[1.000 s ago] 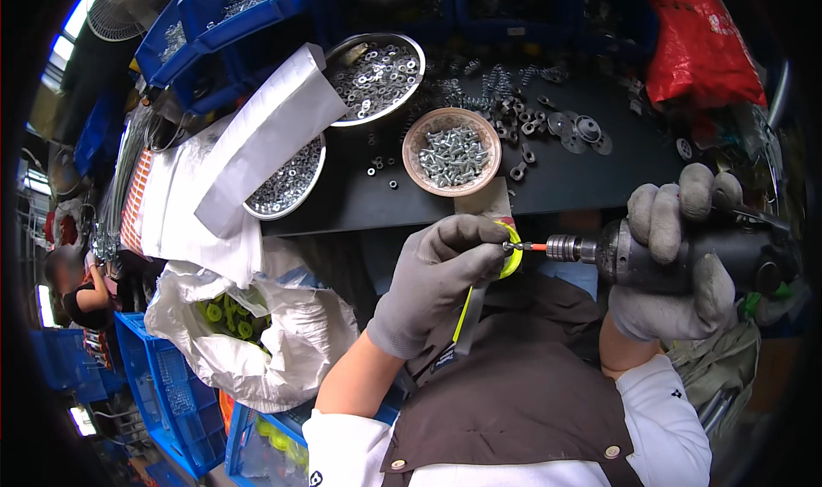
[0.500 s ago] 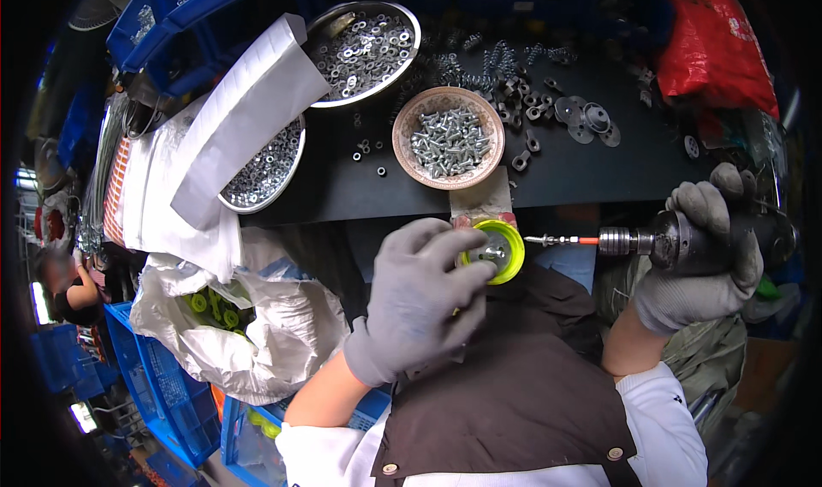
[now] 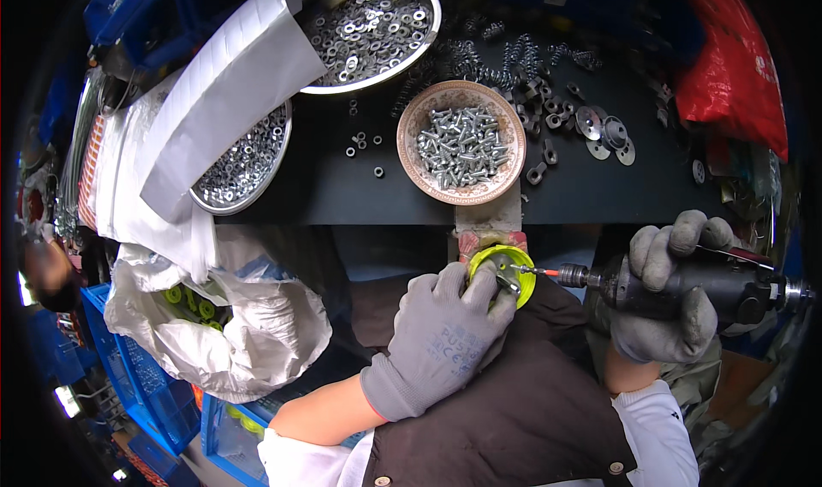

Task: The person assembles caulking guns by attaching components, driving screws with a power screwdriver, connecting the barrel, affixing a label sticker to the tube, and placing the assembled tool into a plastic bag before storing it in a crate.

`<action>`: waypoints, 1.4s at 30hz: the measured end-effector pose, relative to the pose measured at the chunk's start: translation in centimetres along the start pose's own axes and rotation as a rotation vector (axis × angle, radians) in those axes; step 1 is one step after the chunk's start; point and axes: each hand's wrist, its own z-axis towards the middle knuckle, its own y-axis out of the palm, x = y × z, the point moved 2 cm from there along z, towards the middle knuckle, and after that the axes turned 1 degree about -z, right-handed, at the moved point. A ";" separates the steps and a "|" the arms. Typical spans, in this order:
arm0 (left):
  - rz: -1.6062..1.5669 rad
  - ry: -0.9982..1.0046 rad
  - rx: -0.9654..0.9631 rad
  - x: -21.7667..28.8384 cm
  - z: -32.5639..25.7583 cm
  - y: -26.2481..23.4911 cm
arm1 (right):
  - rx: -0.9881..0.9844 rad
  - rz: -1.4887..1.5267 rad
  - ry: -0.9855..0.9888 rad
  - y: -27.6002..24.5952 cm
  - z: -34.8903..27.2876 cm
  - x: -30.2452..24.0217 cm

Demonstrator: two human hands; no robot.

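Observation:
My left hand [image 3: 445, 333], in a grey glove, grips a round yellow-green plastic part [image 3: 503, 273] against a block at the bench's front edge. My right hand [image 3: 672, 294], also gloved, is closed around a dark power screwdriver [image 3: 685, 286] held level. Its bit, with a red collar, points left and touches the middle of the yellow-green part. A small copper-coloured bowl of screws [image 3: 461, 143] sits on the black bench just above the part.
Two metal pans of washers [image 3: 370, 26] [image 3: 248, 157] stand at the back left, partly under white paper sheets [image 3: 223, 101]. Springs and loose metal discs [image 3: 599, 131] lie at the right. A white bag of yellow-green parts [image 3: 214, 316] and blue crates [image 3: 145, 401] are on my left.
My left hand has settled lower on the yellow-green part, and the screwdriver has moved left until its bit meets the part. The view has tilted a little further down.

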 end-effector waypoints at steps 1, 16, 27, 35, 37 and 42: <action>-0.020 -0.003 0.013 -0.1 0.2 -0.4 | -0.006 -0.006 0.010 0.2 0.1 0.1; -0.163 -0.004 -0.006 -0.8 -0.6 0.9 | -0.649 -0.170 0.081 4.3 2.6 2.6; -0.083 0.110 -0.069 -1.2 -0.3 -0.5 | -0.192 -0.260 0.400 5.2 -0.4 1.4; -0.447 -0.008 0.276 -4.7 1.7 -2.2 | -0.111 -0.163 -0.057 4.6 -0.2 -1.4; -0.116 -0.165 0.441 -5.7 3.8 -3.0 | -0.094 -0.122 -0.063 4.1 -0.8 -2.2; 0.332 -0.319 0.132 -7.5 7.4 -2.4 | -0.046 -0.102 -0.071 3.2 -1.9 -2.1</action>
